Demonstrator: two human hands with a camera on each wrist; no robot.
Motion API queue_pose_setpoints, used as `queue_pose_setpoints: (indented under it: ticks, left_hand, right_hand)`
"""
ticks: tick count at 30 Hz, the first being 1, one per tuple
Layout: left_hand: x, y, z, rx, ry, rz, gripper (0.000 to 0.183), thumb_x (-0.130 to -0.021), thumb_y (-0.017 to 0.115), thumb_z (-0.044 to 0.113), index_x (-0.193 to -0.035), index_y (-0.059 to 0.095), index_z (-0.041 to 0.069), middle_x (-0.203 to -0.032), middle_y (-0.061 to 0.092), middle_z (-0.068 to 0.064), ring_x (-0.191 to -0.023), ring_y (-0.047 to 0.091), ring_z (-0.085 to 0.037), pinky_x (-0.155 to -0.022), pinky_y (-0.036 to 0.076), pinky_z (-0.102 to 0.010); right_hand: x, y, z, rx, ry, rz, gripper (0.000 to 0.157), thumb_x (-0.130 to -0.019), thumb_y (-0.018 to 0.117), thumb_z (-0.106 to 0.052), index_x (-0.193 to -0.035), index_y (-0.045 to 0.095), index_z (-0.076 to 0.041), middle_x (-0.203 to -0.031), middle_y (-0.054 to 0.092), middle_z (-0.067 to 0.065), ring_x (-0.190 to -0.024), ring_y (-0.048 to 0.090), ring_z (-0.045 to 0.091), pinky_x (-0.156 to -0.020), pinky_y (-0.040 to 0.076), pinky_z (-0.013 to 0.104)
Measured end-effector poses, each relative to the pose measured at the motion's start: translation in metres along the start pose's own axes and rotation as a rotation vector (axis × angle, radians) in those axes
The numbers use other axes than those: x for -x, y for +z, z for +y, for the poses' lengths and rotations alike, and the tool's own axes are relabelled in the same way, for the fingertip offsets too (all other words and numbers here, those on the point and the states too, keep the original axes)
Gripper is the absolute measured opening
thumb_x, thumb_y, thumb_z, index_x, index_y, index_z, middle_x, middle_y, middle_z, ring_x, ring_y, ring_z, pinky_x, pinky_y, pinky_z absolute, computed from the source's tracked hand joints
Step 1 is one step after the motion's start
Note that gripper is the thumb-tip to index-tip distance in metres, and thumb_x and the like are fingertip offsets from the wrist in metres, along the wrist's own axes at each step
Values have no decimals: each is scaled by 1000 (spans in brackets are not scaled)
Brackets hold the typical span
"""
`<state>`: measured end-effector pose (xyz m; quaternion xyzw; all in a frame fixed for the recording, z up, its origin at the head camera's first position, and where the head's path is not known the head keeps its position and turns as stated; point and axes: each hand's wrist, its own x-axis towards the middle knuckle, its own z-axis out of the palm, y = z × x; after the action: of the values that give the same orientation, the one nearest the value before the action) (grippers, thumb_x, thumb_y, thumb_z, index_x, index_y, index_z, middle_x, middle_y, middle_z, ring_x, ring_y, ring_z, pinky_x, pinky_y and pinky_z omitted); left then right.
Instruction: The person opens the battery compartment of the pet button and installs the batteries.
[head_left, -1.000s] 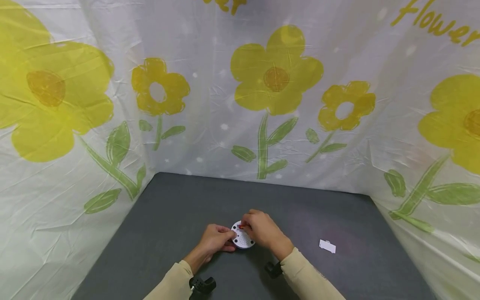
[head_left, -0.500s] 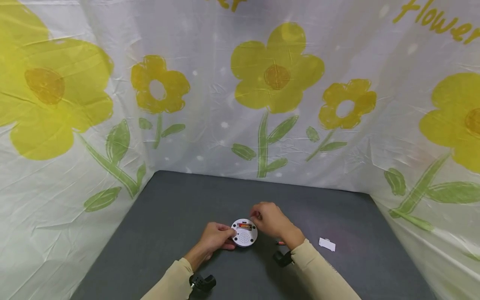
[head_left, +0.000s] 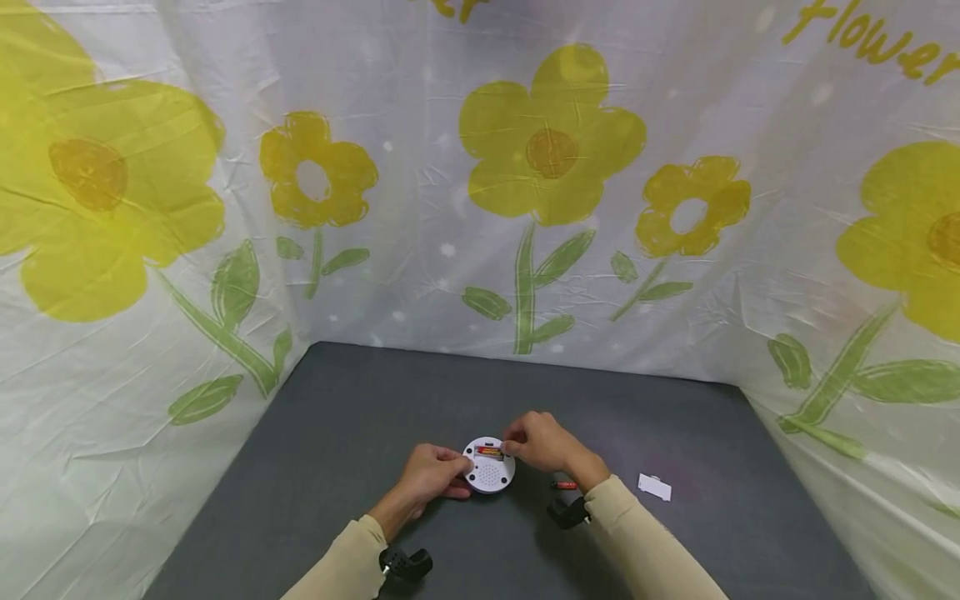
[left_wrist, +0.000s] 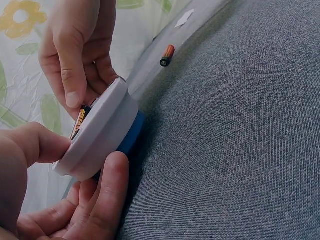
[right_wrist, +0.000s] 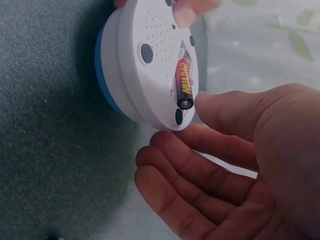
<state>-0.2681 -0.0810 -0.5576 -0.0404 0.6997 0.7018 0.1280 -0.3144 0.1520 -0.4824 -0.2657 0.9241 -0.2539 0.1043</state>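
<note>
A round white device with a blue base (head_left: 489, 478) is held tilted just over the dark table, its perforated underside and battery compartment facing up. My left hand (head_left: 433, 473) pinches its left edge, thumb on the underside and fingers beneath. In the right wrist view a red and black battery (right_wrist: 184, 85) sits in the compartment with one end raised. My right hand (head_left: 542, 442) is at the device's right edge. Its thumb (right_wrist: 227, 112) is beside the battery's raised end, and the other fingers are loosely bent below the rim; I cannot tell whether the thumb touches the battery.
A loose red and black battery (head_left: 564, 485) lies on the dark table (head_left: 360, 408) by the right wrist. Farther right lies a small white battery cover (head_left: 655, 487). Flower-printed curtains (head_left: 420, 283) enclose the table's back and sides.
My right hand drew back from the compartment to the right, then returned to the device's edge. The loose battery on the table came into view by the right wrist. My left hand keeps its hold.
</note>
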Motion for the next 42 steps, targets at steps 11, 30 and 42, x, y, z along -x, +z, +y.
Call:
queue_pose_setpoints:
  ticks: [11,30,42]
  left_hand:
    - [1,0,1,-3,0,1,24,-91,74,5,-108,74,-11,-91,78,-13,-72,78,-18,-68,71,-33]
    - [2,0,1,-20,-5,0,22,-90,73,4,-107,74,-11,-89,78,-13,-70,78,-18,-67,71,-32]
    - [2,1,-1,-35,-6,20,21,-92,75,5,-107,75,-10,-90,78,-13,-68,77,-16,-65,70,-32]
  right_hand:
    - [-3,9,4,-32,39,51,11,-102,76,-20,-100,84,-12,-90,79,-3,-78,65,7,-69,57,30]
    - [-2,20,3,-163,98,114,9,-94,81,-15,-87,81,-9,-77,72,-4,-67,56,8,-56,45,22]
    - [1,21,2,-176,135,116,10,-96,82,-18,-90,81,-10,-80,74,-3,-68,58,10,-57,47,24]
